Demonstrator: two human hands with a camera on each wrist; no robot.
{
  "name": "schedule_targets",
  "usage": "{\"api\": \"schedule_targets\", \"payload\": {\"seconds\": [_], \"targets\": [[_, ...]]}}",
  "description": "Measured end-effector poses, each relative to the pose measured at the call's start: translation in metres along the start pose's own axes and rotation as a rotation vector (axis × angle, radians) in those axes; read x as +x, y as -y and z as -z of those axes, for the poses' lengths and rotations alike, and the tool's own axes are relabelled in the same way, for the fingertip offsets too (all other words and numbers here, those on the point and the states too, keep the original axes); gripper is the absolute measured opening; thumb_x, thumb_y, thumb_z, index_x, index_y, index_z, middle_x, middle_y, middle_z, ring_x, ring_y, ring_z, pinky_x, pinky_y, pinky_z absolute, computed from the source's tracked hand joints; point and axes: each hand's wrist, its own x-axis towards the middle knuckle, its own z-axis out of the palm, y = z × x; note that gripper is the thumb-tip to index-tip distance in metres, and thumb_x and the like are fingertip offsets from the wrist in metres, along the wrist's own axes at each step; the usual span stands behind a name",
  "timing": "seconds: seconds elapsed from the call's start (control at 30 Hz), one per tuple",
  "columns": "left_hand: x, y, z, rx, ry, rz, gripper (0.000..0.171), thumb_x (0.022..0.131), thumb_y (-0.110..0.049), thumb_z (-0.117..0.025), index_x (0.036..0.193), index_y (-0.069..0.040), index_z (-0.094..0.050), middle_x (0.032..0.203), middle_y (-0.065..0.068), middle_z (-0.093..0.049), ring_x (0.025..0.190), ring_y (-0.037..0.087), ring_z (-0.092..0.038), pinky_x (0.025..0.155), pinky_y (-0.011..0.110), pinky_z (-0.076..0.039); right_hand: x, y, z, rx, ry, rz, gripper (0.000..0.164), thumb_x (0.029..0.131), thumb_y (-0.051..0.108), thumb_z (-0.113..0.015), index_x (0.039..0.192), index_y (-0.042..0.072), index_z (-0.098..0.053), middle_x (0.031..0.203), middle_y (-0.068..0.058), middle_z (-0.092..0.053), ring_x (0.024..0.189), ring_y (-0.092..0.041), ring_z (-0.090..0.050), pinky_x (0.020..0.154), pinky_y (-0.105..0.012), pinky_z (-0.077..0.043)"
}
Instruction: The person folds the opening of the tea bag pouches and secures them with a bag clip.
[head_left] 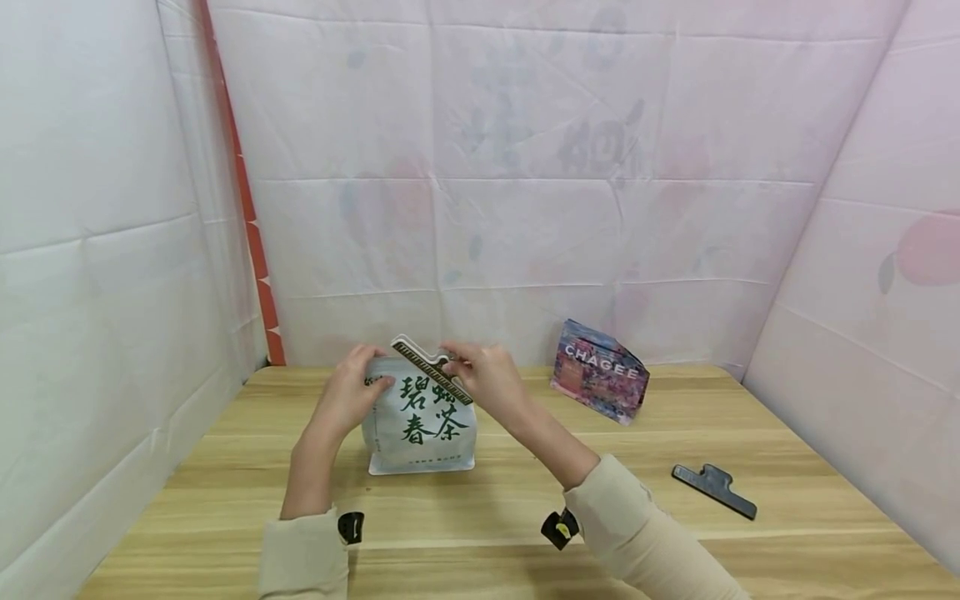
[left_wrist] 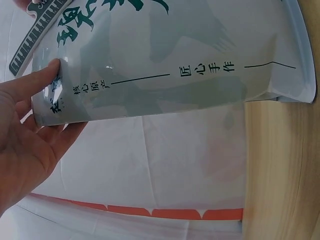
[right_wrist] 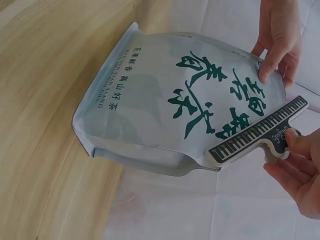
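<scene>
A pale grey-green tea bag (head_left: 422,446) with dark green characters stands upright on the table. My left hand (head_left: 348,392) pinches its top left corner, thumb (left_wrist: 42,79) on the printed front and the other fingers behind. At the opposite top corner my right hand (head_left: 491,383) holds a bag clip (right_wrist: 260,132) printed with a piano keyboard, thumb and fingers on its handle. The clip slants down to the right across the bag's top edge, its lower end at the corner in the right wrist view.
A blue and pink patterned bag marked CHAGEE (head_left: 600,379) leans at the back right of the wooden table (head_left: 450,542). Nearer on the right lies a black clip (head_left: 716,490). White cloth walls (head_left: 525,233) close in the back and both sides.
</scene>
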Motion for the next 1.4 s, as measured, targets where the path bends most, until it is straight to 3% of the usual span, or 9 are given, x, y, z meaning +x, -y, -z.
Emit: {"api": "schedule_targets", "payload": {"seconds": [0.1,0.23,0.37,0.63,0.8,1.03,1.23,1.4], "targets": [[0.0,0.001,0.0,0.001,-0.005,-0.007,0.03,0.081,0.0,-0.067,0.108,0.004,-0.055,0.109,0.018,-0.053,0.103,0.035,-0.05,0.088,0.049,-0.039,-0.001,-0.001,0.0,0.032,0.025,-0.034,0.025,0.082,0.004,-0.068,0.106,0.0,-0.067,0.093,-0.009,-0.069,0.078,-0.016,-0.066,0.066,-0.024,-0.052],[0.0,0.002,-0.001,-0.015,-0.01,0.001,0.033,0.081,0.0,-0.067,0.11,0.003,-0.052,0.11,0.018,-0.051,0.102,0.035,-0.05,0.088,0.05,-0.039,-0.004,-0.002,-0.001,0.131,0.063,-0.146,0.031,0.083,0.005,-0.068,0.114,0.003,-0.064,0.102,-0.011,-0.066,0.083,-0.02,-0.066,0.072,-0.027,-0.051],[-0.001,0.002,0.0,-0.072,0.011,0.058,0.04,0.082,-0.001,-0.066,0.116,0.001,-0.044,0.112,0.019,-0.05,0.104,0.034,-0.049,0.088,0.049,-0.039,-0.012,-0.008,-0.002,0.239,0.108,-0.297,0.039,0.082,0.004,-0.067,0.119,0.0,-0.058,0.112,-0.016,-0.06,0.09,-0.028,-0.063,0.077,-0.034,-0.05],[-0.004,0.012,0.009,-0.237,0.129,0.208,0.061,0.088,-0.016,-0.064,0.13,-0.002,-0.023,0.125,0.025,-0.041,0.111,0.036,-0.044,0.089,0.05,-0.038,-0.037,-0.022,-0.009,0.348,0.331,-0.525,0.047,0.081,0.008,-0.069,0.123,-0.004,-0.052,0.122,-0.019,-0.053,0.098,-0.038,-0.058,0.074,-0.039,-0.051],[-0.008,0.02,0.009,-0.318,0.224,0.279,0.07,0.086,-0.022,-0.066,0.13,0.004,-0.016,0.126,0.028,-0.038,0.115,0.04,-0.042,0.088,0.049,-0.04,-0.052,-0.027,-0.025,0.476,0.355,-0.55,0.054,0.078,0.002,-0.07,0.126,-0.007,-0.046,0.115,-0.022,-0.055,0.089,-0.035,-0.062,0.073,-0.036,-0.051],[-0.012,0.028,-0.001,-0.387,0.409,0.248,0.052,0.083,-0.008,-0.068,0.123,0.006,-0.038,0.112,0.023,-0.053,0.099,0.035,-0.054,0.07,0.045,-0.05,-0.06,-0.024,-0.034,0.547,0.285,-0.616,0.054,0.077,-0.002,-0.069,0.125,-0.007,-0.045,0.112,-0.022,-0.054,0.09,-0.035,-0.06,0.073,-0.037,-0.051],[-0.007,0.038,-0.008,-0.402,0.345,0.2,0.048,0.081,0.001,-0.066,0.12,0.009,-0.04,0.11,0.025,-0.055,0.1,0.036,-0.054,0.08,0.046,-0.046,-0.057,-0.023,-0.04,0.544,0.264,-0.617,0.053,0.077,0.0,-0.069,0.124,-0.009,-0.045,0.112,-0.023,-0.054,0.09,-0.036,-0.06,0.073,-0.036,-0.051],[0.0,0.046,-0.01,-0.376,0.298,0.208,0.043,0.081,0.003,-0.065,0.116,0.009,-0.041,0.106,0.024,-0.056,0.098,0.035,-0.054,0.082,0.047,-0.044,-0.049,-0.027,-0.048,0.527,0.258,-0.619,0.051,0.079,0.001,-0.069,0.123,-0.009,-0.045,0.116,-0.025,-0.052,0.091,-0.037,-0.059,0.072,-0.034,-0.051]]}}
